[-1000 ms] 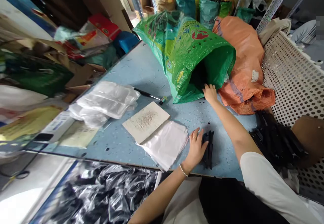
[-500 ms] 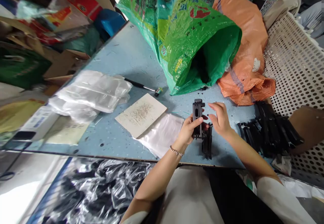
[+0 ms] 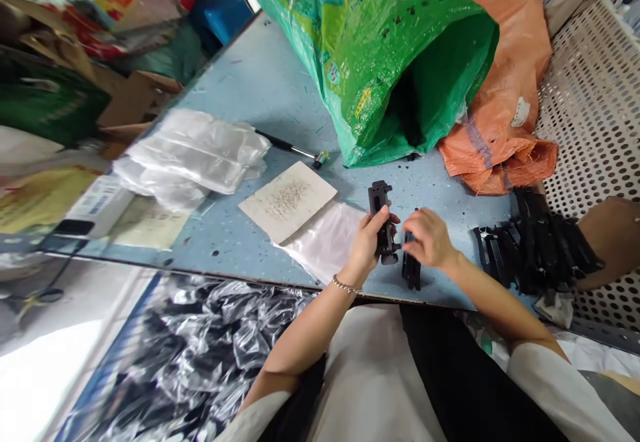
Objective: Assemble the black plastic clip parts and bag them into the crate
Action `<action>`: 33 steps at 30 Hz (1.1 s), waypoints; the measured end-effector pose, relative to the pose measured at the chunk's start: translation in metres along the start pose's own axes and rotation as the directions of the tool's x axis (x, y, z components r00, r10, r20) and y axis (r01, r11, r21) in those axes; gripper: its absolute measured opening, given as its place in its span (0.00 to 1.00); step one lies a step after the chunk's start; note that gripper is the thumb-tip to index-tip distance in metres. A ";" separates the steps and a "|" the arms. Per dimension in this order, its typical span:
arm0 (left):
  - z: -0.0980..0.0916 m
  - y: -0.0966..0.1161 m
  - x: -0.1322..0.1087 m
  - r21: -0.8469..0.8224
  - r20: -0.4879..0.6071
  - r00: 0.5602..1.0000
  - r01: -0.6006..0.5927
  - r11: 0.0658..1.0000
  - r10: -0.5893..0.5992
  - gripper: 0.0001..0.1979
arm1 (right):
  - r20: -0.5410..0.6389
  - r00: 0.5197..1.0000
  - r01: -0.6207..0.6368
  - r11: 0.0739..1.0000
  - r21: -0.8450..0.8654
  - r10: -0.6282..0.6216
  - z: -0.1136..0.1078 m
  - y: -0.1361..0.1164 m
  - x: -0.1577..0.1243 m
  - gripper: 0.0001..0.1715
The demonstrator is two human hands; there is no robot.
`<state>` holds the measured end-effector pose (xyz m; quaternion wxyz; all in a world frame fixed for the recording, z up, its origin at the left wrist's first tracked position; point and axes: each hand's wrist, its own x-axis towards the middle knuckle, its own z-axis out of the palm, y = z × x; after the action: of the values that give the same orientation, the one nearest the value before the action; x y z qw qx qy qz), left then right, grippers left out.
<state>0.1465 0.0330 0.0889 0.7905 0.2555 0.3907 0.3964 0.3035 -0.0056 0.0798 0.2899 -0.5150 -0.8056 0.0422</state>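
Black plastic bracket (image 3: 384,229), an elongated part with a squared, slotted head, is held in the left hand (image 3: 367,245) above the table, tilted with the head pointing away from the person. Left fingers (image 3: 376,223) are curled closed around its shaft, and the head projects past them. Right fingers (image 3: 425,227) are partly curled in a narrow arc, just beside the held bracket. The right hand (image 3: 429,237) sits over a second black bracket (image 3: 411,272) on the table; whether the fingertips grip that part cannot be determined from this view.

A beaded bracelet (image 3: 347,286) circles the left wrist. Clear plastic bag (image 3: 323,245) lies flat just beside the left hand, and a pale card (image 3: 287,201) overlaps its far edge. Farther left on the blue speckled table (image 3: 250,89) lies a stack of clear plastic bags (image 3: 193,155). A black-handled tool (image 3: 290,147) lies between that stack and a green woven sack (image 3: 395,62), whose open mouth faces the hands. An orange woven sack (image 3: 495,115) lies against it. A pile of black brackets (image 3: 535,252) lies to the right of the right forearm, before a white perforated crate (image 3: 595,95).
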 end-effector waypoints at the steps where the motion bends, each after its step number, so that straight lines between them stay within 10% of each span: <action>1: 0.000 0.000 0.001 0.010 0.015 1.000 -0.003 1.000 0.003 0.28 | 0.010 0.999 0.039 0.999 0.011 -0.039 0.005 -0.007 -0.010 0.27; 5: -0.007 -0.011 0.010 0.088 -0.043 0.991 -0.121 0.989 0.125 0.28 | 0.095 0.990 -0.112 0.988 0.107 0.102 0.020 -0.022 -0.029 0.23; 9: -0.030 -0.048 0.020 0.301 -0.148 0.962 -0.176 0.937 0.229 0.23 | 0.324 0.917 -0.316 0.920 0.231 0.234 0.020 0.017 0.015 0.21; 14: -0.043 -0.109 0.011 0.682 0.060 0.926 -0.310 0.662 0.372 0.27 | -0.061 0.821 -0.557 0.819 0.137 0.568 0.020 0.118 0.124 0.15; 19: -0.051 -0.116 0.006 0.783 0.169 0.899 -0.371 0.499 0.404 0.32 | -0.042 0.707 -0.679 0.695 0.236 0.706 0.012 0.170 0.170 0.19; 23: -0.056 -0.079 0.018 0.679 0.104 0.912 -0.357 0.642 0.397 0.31 | 0.122 0.676 -0.697 0.577 0.427 0.727 -0.001 0.157 0.132 0.21; 27: -0.028 -0.038 0.042 0.193 0.065 0.968 -0.249 0.949 0.240 0.34 | 0.344 0.705 -0.676 0.442 0.589 0.621 0.002 0.097 0.054 0.33; 31: 0.007 -0.014 0.046 -0.190 0.202 0.976 -0.046 0.981 0.085 0.38 | 0.540 0.705 -0.688 0.260 0.677 0.459 0.006 0.036 -0.009 0.34; 33: 0.015 -0.011 0.034 -0.143 0.190 0.977 -0.069 0.987 0.096 0.33 | 0.422 0.728 -0.656 0.369 0.659 0.540 -0.001 0.022 -0.018 0.32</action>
<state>0.1760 0.0535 0.0755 0.8235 0.2553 0.2719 0.4274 0.3271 -0.0108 0.0655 0.3905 -0.5895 -0.4788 0.5204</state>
